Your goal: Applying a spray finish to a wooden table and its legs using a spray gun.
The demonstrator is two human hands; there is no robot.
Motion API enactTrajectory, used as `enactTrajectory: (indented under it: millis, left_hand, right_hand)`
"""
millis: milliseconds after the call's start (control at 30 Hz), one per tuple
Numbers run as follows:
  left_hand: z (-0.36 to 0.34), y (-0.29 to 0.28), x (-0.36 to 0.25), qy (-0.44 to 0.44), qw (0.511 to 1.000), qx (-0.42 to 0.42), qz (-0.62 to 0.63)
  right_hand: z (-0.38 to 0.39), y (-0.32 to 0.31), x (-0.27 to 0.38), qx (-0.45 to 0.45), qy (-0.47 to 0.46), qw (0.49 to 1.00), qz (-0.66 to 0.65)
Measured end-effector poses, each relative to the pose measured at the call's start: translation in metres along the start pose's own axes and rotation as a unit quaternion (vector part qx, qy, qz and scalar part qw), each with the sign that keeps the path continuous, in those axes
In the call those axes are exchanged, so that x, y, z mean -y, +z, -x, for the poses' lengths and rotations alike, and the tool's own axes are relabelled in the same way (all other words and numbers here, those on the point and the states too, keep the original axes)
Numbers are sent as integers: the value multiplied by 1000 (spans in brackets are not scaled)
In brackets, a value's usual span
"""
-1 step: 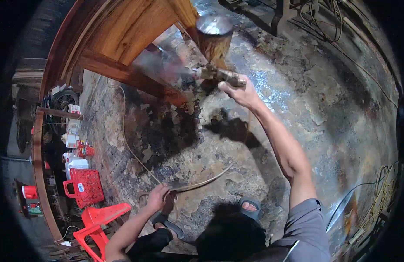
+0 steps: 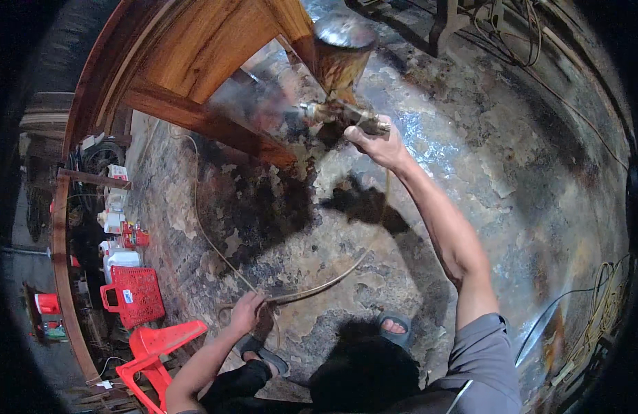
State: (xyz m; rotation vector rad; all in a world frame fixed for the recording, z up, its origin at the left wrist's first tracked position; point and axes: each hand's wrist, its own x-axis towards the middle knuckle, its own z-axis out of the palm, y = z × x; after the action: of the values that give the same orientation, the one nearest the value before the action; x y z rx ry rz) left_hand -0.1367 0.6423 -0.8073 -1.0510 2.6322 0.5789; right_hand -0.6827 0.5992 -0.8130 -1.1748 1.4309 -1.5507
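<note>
We cannot make out the spray gun's [image 2: 346, 114] nozzle through the blur and mist at upper centre; our right hand [image 2: 377, 143] is clenched around its grip, its long axis pointing left toward the wooden furniture [image 2: 195, 48]. Lower left, our left hand [image 2: 246, 312] pinches the thin hose [image 2: 319, 286] above the stained floor [image 2: 512, 179].

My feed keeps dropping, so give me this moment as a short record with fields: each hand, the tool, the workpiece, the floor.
right hand: arm stretched forward, gripping the spray gun
spray gun: metal cup on top, nozzle toward the wooden furniture
left hand: low by the knee, holding the hose
hose: curves across the floor
floor: stained, patchy, dark blotches
left side: red plastic chair, red basket, white jugs
</note>
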Motion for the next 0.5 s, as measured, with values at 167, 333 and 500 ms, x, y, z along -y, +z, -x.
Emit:
enactTrajectory:
  millis: [167,333,500]
  left_hand:
    - [11,-10,24,-30,998,29,-44]
    - [1,-23,39,-2,999,26,-46]
    - [-11,-33,37,36,996,65,-58]
  right_hand:
    - [1,8,8,2,-5,996,-90]
    - [41,-2,-1,21,46,989,140]
    - [94,-5,-26,14,52,972,228]
